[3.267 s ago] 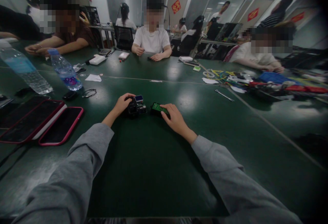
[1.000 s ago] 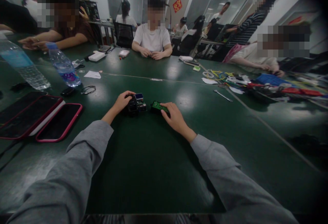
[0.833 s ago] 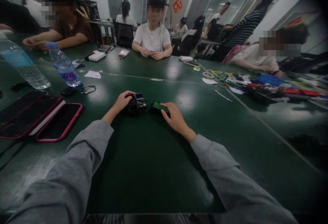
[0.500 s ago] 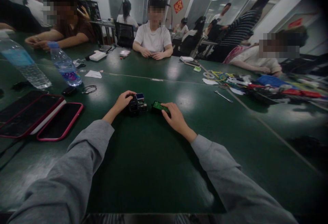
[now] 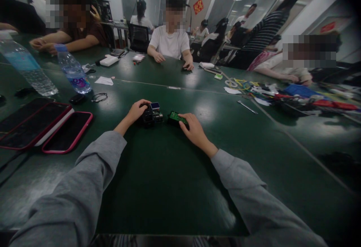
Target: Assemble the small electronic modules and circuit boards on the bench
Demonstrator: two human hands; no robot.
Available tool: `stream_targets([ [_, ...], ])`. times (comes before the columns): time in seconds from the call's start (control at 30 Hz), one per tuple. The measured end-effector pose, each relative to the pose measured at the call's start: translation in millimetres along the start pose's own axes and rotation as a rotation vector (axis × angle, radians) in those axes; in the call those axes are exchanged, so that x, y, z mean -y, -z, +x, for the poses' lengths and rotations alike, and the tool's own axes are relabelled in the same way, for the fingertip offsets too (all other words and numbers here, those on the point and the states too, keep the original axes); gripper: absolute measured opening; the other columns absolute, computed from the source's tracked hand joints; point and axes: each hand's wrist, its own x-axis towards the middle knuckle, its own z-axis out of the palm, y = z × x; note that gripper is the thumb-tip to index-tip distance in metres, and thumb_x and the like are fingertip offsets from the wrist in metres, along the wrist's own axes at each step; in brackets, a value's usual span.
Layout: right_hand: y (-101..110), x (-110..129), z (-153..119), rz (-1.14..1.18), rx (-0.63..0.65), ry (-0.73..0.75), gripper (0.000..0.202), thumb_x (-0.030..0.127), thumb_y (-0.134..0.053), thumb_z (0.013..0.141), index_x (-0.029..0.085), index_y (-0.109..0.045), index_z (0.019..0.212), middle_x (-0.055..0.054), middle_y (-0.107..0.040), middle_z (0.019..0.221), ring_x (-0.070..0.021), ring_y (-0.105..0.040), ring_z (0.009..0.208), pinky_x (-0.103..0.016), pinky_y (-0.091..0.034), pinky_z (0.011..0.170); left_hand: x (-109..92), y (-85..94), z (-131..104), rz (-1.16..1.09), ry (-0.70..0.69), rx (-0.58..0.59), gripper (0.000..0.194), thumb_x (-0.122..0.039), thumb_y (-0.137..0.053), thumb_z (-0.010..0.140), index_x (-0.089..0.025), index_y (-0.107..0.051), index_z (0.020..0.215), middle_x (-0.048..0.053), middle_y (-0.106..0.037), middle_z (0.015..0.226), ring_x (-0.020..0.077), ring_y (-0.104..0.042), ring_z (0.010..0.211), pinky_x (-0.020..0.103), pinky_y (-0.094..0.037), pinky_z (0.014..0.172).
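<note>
On the green table (image 5: pixel 169 186), a small black electronic device (image 5: pixel 153 117) with a little blue-grey screen sits in front of me. My left hand (image 5: pixel 137 110) is closed around its left side, thumb and fingers bent over the black casing. Just to the right lies a green circuit board (image 5: pixel 175 116) set in a black shell. My right hand (image 5: pixel 194 128) grips the right end of it between thumb and fingers; the fingertips partly cover the board. A narrow gap separates the two pieces.
Phones in red cases (image 5: pixel 67 133) and two water bottles (image 5: pixel 73 72) stand at left. A spanner (image 5: pixel 247 107) and a heap of cables (image 5: pixel 296 94) are at right. Across the table sits a person in a white shirt (image 5: pixel 170 43), with others around.
My hands keep their hold on both pieces with hardly any movement. The view has shifted slightly. The person opposite has parted their hands, one moving to the right onto a small dark object.
</note>
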Motion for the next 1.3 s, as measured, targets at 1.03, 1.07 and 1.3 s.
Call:
stream_targets([
  [1.03, 1.6, 3.2, 0.3, 0.026, 0.008, -0.007, 0.035, 0.039, -0.04, 0.097, 0.021, -0.052, 0.124, -0.011, -0.058, 0.112, -0.0251, -0.053, 0.103, -0.044, -0.045, 0.09, 1.0, 0.1, 0.3, -0.001, 0.007, 0.002, 0.029, -0.023, -0.049, 0.08, -0.02, -0.067, 0.102, 0.005, -0.067, 0.109, 0.0197, -0.059, 0.102, 0.04, -0.045, 0.096],
  [1.07, 1.4, 3.2, 0.4, 0.025, 0.007, -0.005, 0.035, 0.039, -0.04, 0.097, 0.021, -0.052, 0.124, -0.011, -0.058, 0.112, -0.025, -0.053, 0.102, -0.044, -0.045, 0.09, 0.8, 0.0, 0.1, 0.003, 0.009, 0.0, 0.029, -0.023, -0.049, 0.08, -0.02, -0.067, 0.102, 0.005, -0.067, 0.11, 0.0198, -0.059, 0.103, 0.041, -0.044, 0.096],
  [1.3, -0.7, 0.8, -0.1, 0.007, 0.004, 0.004, 0.035, 0.038, -0.041, 0.097, 0.02, -0.052, 0.124, -0.011, -0.058, 0.111, -0.025, -0.053, 0.102, -0.044, -0.044, 0.091, 2.8, -1.1, 1.2, -0.025, -0.006, -0.003, 0.028, -0.021, -0.05, 0.079, -0.02, -0.067, 0.101, 0.005, -0.068, 0.108, 0.0192, -0.06, 0.103, 0.04, -0.044, 0.097],
])
